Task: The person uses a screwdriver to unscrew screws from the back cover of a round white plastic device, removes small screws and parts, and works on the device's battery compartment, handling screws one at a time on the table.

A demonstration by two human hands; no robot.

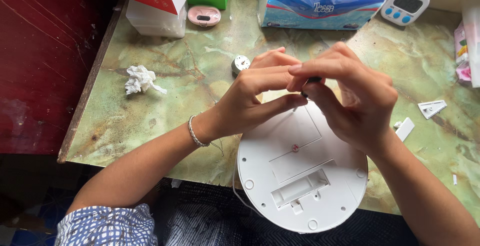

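A round white plastic device [300, 176] lies face down at the table's near edge, its open battery slot toward me. Above its far rim, my left hand [255, 93] and my right hand [350, 101] meet with fingertips pinched together on a small dark part [313, 80], mostly hidden by the fingers. A silver bracelet sits on my left wrist. A small round silver motor [240, 64] rests on the table just beyond my left hand.
The green marbled table [170, 71] has a crumpled tissue [140, 80] at left, white plastic pieces [432, 108] at right, a blue tissue pack [320, 1], a white digital timer [405, 5], boxes [157, 1] and a pink case [204, 16] at the back.
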